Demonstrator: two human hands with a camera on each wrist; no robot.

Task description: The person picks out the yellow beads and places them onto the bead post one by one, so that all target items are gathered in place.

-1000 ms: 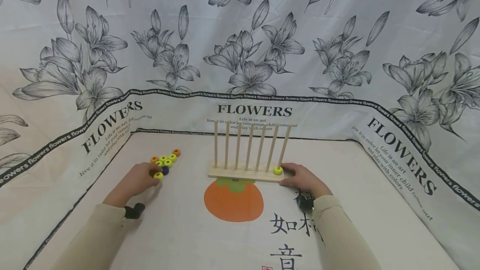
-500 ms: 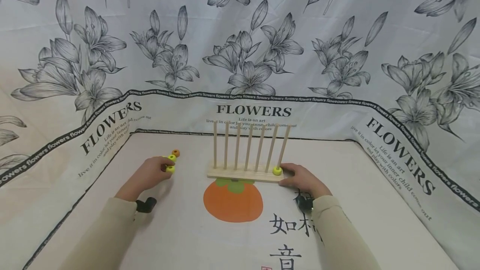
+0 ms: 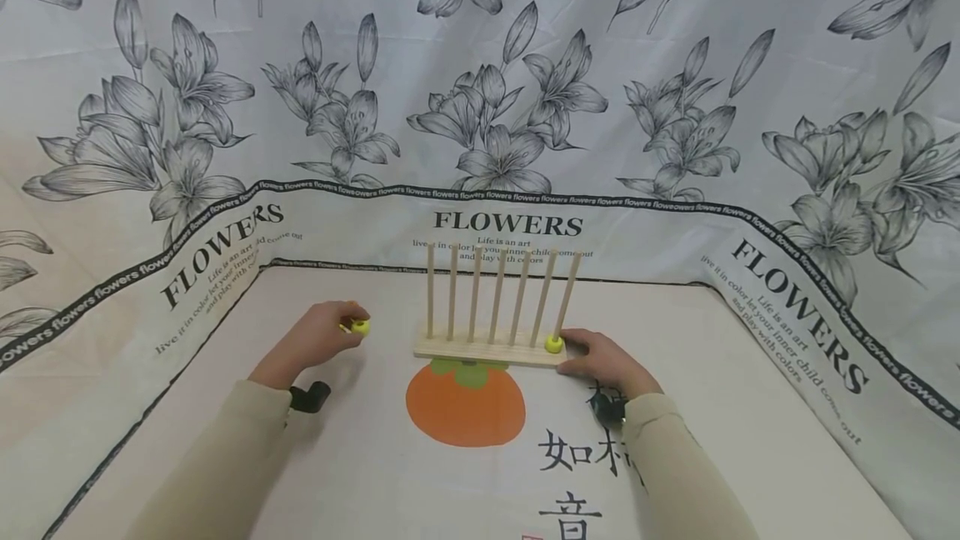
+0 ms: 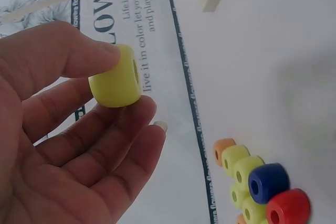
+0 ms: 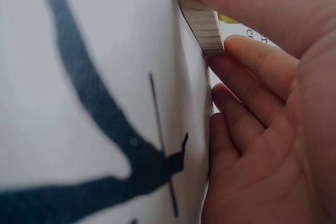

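Observation:
Between thumb and fingers, my left hand (image 3: 315, 340) pinches a yellow bead (image 4: 116, 80), lifted off the table left of the wooden peg rack (image 3: 480, 350). My right hand (image 3: 607, 358) grips the rack's right end, thumb at the near side and fingers at the end, as the right wrist view shows the wood (image 5: 202, 17) between them. Another yellow bead (image 3: 554, 344) sits at the foot of the rightmost peg (image 3: 570, 294); the other pegs carry none. In the head view the left hand hides most of the loose beads.
Loose beads lie in a cluster below the left hand: a blue bead (image 4: 269, 183), a red bead (image 4: 289, 208), an orange bead (image 4: 224, 151) and several yellow ones. The tablecloth (image 3: 360, 457) bears a printed persimmon (image 3: 465, 402). A flower-printed curtain (image 3: 495, 140) encloses the back and sides.
My left hand has moved right and away from me with a yellow bead, from the bead cluster toward the rack. The right hand and the rack have stayed in place.

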